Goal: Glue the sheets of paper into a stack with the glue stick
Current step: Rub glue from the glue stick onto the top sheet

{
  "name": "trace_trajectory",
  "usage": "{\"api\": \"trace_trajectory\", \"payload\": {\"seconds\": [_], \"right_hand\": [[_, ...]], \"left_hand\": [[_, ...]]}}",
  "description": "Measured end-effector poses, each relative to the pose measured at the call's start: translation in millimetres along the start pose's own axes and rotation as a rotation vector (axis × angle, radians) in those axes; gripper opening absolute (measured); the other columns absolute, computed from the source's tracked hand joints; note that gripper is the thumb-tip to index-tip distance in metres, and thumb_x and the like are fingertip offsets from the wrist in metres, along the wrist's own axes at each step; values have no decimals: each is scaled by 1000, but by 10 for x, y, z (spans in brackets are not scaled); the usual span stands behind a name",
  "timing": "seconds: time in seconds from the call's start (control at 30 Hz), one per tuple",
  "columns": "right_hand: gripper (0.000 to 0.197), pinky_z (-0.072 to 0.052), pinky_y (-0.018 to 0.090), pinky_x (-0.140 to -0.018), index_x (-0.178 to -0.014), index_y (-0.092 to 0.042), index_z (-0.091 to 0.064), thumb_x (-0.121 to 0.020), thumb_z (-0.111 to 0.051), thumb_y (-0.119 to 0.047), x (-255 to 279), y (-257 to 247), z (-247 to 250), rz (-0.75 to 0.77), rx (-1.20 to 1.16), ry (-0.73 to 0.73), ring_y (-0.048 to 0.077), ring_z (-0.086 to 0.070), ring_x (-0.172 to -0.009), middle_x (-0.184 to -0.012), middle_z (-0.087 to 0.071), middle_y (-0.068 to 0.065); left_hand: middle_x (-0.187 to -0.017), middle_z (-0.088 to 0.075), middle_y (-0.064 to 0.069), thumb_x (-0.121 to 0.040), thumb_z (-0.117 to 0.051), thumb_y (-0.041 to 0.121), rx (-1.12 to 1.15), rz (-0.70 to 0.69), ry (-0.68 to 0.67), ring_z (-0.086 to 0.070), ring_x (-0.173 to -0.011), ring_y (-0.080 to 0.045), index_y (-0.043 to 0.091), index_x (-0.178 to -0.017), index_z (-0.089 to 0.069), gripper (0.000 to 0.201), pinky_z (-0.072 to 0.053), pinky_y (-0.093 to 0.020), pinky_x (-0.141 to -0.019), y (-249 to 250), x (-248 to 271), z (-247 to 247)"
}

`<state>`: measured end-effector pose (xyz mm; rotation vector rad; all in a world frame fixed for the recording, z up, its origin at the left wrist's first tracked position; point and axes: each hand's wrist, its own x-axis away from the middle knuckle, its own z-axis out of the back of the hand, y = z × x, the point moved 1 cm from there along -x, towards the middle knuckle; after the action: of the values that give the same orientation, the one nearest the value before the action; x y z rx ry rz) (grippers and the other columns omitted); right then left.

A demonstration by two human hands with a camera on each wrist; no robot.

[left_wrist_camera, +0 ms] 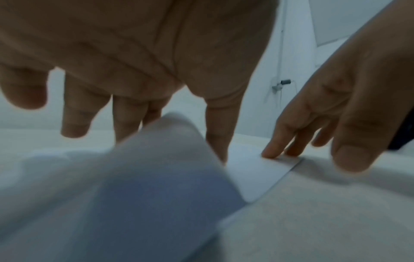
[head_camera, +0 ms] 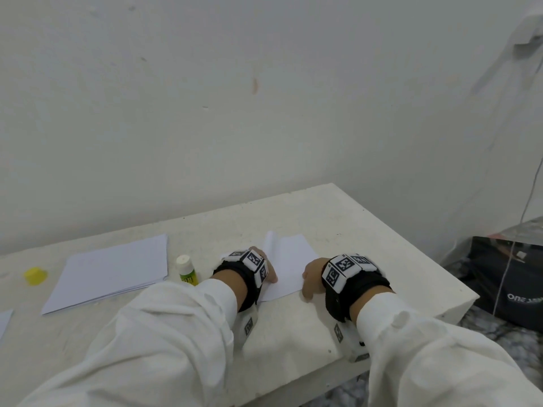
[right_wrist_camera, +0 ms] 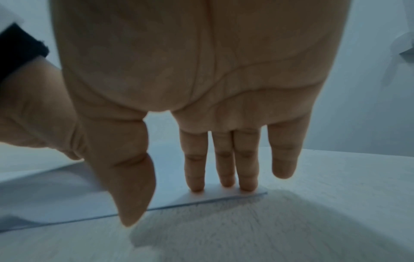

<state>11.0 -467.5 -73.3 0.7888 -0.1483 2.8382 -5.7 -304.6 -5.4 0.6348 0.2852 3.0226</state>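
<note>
A white sheet (head_camera: 291, 259) lies flat on the table between my hands, with its left edge curled up off the surface. My left hand (head_camera: 266, 270) rests on that left side with straight fingers. In the left wrist view the lifted, curled sheet (left_wrist_camera: 168, 168) rises in front of my left hand (left_wrist_camera: 132, 115), and the index tip touches the flat paper (left_wrist_camera: 253, 177). My right hand (head_camera: 311, 282) presses the sheet's near right corner, with straight fingertips (right_wrist_camera: 224, 182) on the paper (right_wrist_camera: 201, 198). The uncapped green glue stick (head_camera: 186, 270) stands left of my left hand.
A pile of white sheets (head_camera: 108, 271) lies at the left, with the yellow cap (head_camera: 35, 276) beyond it. A paper corner (head_camera: 4, 318) shows at the far left. The table (head_camera: 382, 254) ends close on the right, where a black bag (head_camera: 511, 274) and a hanging cable (head_camera: 526, 218) are.
</note>
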Motion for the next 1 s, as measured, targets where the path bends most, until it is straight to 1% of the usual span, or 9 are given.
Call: {"api": "trace_trajectory", "payload": {"seconds": [0.07, 0.17, 0.33, 0.5, 0.63, 0.73, 0.8, 0.9, 1.0], "right_hand": [[76, -51, 39, -87, -95, -28, -67, -25, -63, -55, -5, -5, -10, -9, 33, -12, 25, -63, -98, -107, -67, -3], [57, -51, 40, -87, -89, -28, -63, -36, -67, -49, 204, -69, 17, -21, 65, -31, 27, -63, -95, -103, -65, -2], [61, -49, 42, -92, -105, -29, -61, -48, -66, -49, 267, -23, -11, 12, 29, -3, 28, -60, -104, -119, -63, 0], [53, -36, 38, -108, -141, -17, -39, -91, -54, -27, 1001, -70, 115, -37, -82, 63, 29, -43, -130, -144, -41, 9], [49, -28, 29, -109, -145, -15, -34, -97, -42, -9, 1320, -133, 137, -32, -68, 110, 24, -34, -138, -151, -31, 8], [50, -22, 25, -109, -147, -17, -30, -99, -34, -2, 1500, -272, 153, 4, -49, 105, 21, -27, -142, -155, -25, 7], [49, -23, 27, -109, -147, -16, -30, -100, -34, -4, 1563, -428, 152, 31, -9, 111, 22, -27, -141, -155, -25, 7], [47, -23, 29, -111, -147, -14, -30, -101, -37, -12, 1614, -752, 169, 83, 25, 118, 23, -26, -142, -155, -24, 7], [48, -22, 29, -112, -148, -14, -29, -101, -40, -21, 1643, -1124, 180, 143, -9, 141, 23, -24, -142, -156, -23, 7]], "left_hand": [[-128, -51, -8, -65, -70, 57, 193, -26, 16, -53, -113, -32, 23, -136, -32, 88, -43, -43, -97, 50, 36, -2], [-113, -51, -8, -72, -72, 53, 529, -94, 47, -55, -100, -30, 29, -118, -29, 67, -47, -44, -93, 113, 108, 31], [-90, -48, 0, -85, -67, 22, 671, -297, 219, -47, -69, -15, 23, -106, -36, 37, -37, -26, -59, 67, 317, 182], [-132, -55, 3, -89, -59, 10, 535, -435, 207, -51, -120, -15, 19, -125, -59, 38, -33, -14, -88, -73, 634, 228], [-130, -56, -11, -91, -57, 1, 779, -277, -8, -60, -112, -27, 8, -133, -51, 44, -50, -29, -86, -376, 915, 161], [-102, -61, -11, -91, -53, -7, 894, -125, -198, -59, -104, -30, 3, -97, -58, 13, -50, -40, -93, -740, 1124, 112], [-88, -57, -7, -91, -52, -8, 890, -70, -240, -59, -98, -29, 8, -81, -53, 20, -48, -40, -95, -1056, 1174, 67], [-90, -60, -8, -89, -56, -8, 861, 10, -247, -60, -79, -21, 6, -101, -59, 19, -53, -37, -85, -1602, 1230, 46], [-97, -59, -6, -89, -61, -1, 643, 56, -236, -57, -84, -21, 12, -126, -56, 39, -52, -26, -68, -2114, 1317, 81]]}}
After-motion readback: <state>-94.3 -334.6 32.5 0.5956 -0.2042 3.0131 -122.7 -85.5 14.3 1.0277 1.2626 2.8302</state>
